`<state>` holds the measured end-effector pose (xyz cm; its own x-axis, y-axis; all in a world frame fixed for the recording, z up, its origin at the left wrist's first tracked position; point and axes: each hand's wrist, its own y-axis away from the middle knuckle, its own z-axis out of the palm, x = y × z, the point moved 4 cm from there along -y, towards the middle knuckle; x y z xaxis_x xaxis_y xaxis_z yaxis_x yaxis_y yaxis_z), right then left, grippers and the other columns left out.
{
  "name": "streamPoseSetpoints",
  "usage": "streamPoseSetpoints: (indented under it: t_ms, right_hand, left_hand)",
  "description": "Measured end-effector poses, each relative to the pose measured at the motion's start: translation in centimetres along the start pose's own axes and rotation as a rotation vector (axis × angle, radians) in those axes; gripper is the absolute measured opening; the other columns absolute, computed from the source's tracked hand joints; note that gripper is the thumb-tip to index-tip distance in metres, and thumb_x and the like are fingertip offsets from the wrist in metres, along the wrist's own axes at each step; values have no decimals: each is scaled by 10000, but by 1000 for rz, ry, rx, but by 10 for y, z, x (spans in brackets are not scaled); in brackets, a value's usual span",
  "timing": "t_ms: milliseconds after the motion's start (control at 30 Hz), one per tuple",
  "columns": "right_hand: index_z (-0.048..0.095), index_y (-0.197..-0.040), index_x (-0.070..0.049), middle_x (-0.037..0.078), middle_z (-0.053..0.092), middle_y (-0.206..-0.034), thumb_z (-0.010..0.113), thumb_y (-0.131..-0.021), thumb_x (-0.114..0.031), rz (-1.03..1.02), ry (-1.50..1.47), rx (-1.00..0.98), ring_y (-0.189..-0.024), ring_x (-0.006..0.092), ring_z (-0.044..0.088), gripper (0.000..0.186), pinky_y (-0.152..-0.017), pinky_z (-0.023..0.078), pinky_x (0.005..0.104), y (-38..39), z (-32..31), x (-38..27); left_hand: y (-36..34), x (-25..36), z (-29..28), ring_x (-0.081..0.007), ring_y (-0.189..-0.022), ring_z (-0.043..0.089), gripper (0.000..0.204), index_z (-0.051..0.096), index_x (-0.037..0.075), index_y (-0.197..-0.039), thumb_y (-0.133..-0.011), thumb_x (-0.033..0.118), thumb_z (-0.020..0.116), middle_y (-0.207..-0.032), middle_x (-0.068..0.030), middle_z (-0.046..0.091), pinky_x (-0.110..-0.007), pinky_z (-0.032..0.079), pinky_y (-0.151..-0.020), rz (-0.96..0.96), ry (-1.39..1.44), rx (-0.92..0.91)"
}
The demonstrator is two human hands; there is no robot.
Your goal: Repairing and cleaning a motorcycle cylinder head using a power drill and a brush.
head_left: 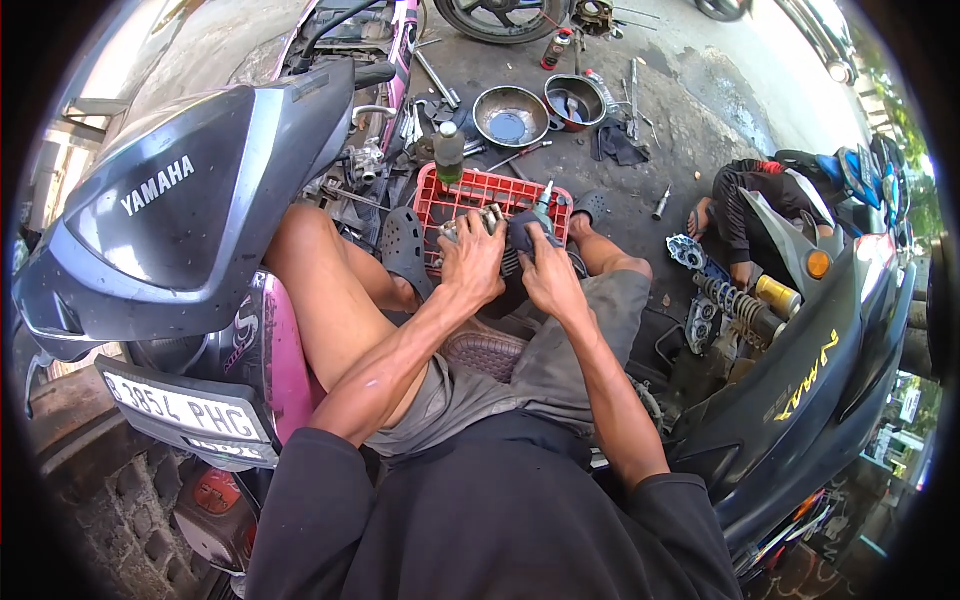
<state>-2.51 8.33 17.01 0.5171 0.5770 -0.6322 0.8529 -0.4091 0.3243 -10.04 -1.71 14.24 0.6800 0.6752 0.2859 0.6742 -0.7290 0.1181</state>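
My left hand [473, 255] is closed over a greyish metal engine part [491, 214], held above the red plastic crate [432, 205] between my legs. Most of that part is covered by my fingers. Close beside it, my right hand [550, 275] is closed on a dark rag [524, 232], which lies against the part's right side. A green bottle [449, 160] stands at the crate's far left. At its right side is a small bottle with a pointed nozzle [544, 205], partly behind my right hand.
A dark motorbike [200, 200] crowds my left, and a black scooter [800, 400] my right. Beyond the crate are two metal bowls [510, 95] [600, 100] and scattered tools. A co-worker's arm [738, 215] reaches down near a coil-spring shock absorber [735, 305] and loose engine parts.
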Motion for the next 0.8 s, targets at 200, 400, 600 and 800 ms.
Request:
streamPoseSetpoints:
  t_ms: [200,400,600,800]
  right_hand:
    - [554,-1185,-19,116,637,-1052,489,-970,-111,657,-1758,314,-896,276,653,243,-793,544,425,-17,41,64]
    - [549,-1231,-55,89,639,-1017,493,-975,-116,550,-1874,523,-795,213,611,269,-698,522,347,-17,48,51]
    - [450,-1328,-48,309,609,-1087,552,-910,-133,-228,-101,296,-948,494,588,438,-809,467,531,-7,24,41]
    - [481,-1290,-53,323,620,-1048,556,-904,-130,-121,-31,39,-943,474,614,401,-786,483,523,-12,19,39]
  left_hand:
    - [1,6,8,-335,-1096,503,709,551,99,-1198,-547,158,826,-1095,-162,477,-511,473,-748,5,-49,10]
    - [0,10,6,-324,-1094,507,732,541,110,-1215,-545,161,829,-1095,-156,480,-503,465,-744,2,-43,9]
    - [-4,4,2,-309,-1095,510,758,537,129,-1226,-531,166,837,-1107,-136,486,-523,459,-769,11,-95,38]
    - [1,4,7,-354,-1125,490,764,515,102,-1275,-564,98,796,-1148,-170,461,-567,462,-796,-11,-17,-102]
